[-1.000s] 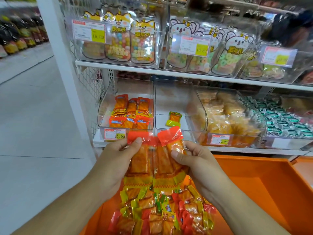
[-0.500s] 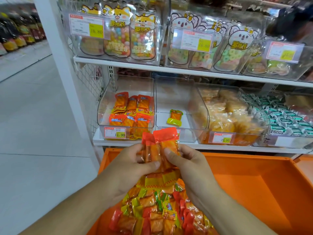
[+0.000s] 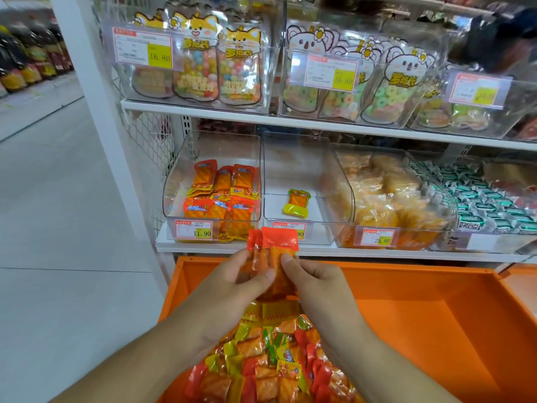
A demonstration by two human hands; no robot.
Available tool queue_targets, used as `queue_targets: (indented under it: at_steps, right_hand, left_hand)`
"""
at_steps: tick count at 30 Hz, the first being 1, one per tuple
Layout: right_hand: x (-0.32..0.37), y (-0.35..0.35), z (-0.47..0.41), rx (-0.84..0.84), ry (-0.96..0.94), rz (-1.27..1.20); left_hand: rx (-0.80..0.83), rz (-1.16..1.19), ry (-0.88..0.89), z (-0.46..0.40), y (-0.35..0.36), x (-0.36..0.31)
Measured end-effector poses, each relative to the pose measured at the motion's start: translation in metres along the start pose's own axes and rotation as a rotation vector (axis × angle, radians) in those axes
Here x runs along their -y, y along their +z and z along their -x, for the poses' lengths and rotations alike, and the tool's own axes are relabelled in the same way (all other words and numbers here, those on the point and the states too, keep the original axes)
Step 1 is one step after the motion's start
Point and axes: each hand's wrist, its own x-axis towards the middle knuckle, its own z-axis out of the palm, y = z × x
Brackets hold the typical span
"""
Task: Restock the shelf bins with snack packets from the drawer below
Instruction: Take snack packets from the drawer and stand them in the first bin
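Note:
Both hands hold a small stack of red-topped orange snack packets [image 3: 274,257] upright in front of the lower shelf edge. My left hand [image 3: 232,289] grips the stack from the left, thumb across its front. My right hand [image 3: 316,286] pinches its right side. Below them, the open orange drawer [image 3: 421,321] holds a heap of red and green packets [image 3: 276,362]. Straight above the stack is a clear bin [image 3: 293,175] with a single green packet [image 3: 297,202]. The clear bin to its left [image 3: 180,184] holds several orange packets [image 3: 223,193].
To the right stand a bin of yellow snack bags [image 3: 386,196] and one of green-white sweets [image 3: 488,202]. The upper shelf [image 3: 261,114] carries clear bins of candy pouches. A white upright post [image 3: 96,97] and tiled aisle floor [image 3: 58,228] lie to the left.
The two hands have squeezed the spread packets together into one narrow stack. The stack now sits slightly lower against the shelf edge.

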Motion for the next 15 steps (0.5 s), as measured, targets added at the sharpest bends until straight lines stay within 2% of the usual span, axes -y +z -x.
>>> queue_targets:
  at_steps: [5,10,15]
  right_hand:
    - [0.0017,-0.0005,-0.0014,0.04,-0.015,0.131]
    - [0.0058,-0.0059,-0.0064,-0.144,-0.093,0.281]
    - [0.0058,0.0039,0.0,0.063,-0.03,0.069]
  left_hand:
    - [0.007,-0.144,0.055,-0.0003,-0.0006,0.0051]
    - [-0.075,-0.258,0.174,-0.005,-0.0016,0.0047]
    - [-0.153,-0.506,0.343,-0.0013,0.0036,0.0081]
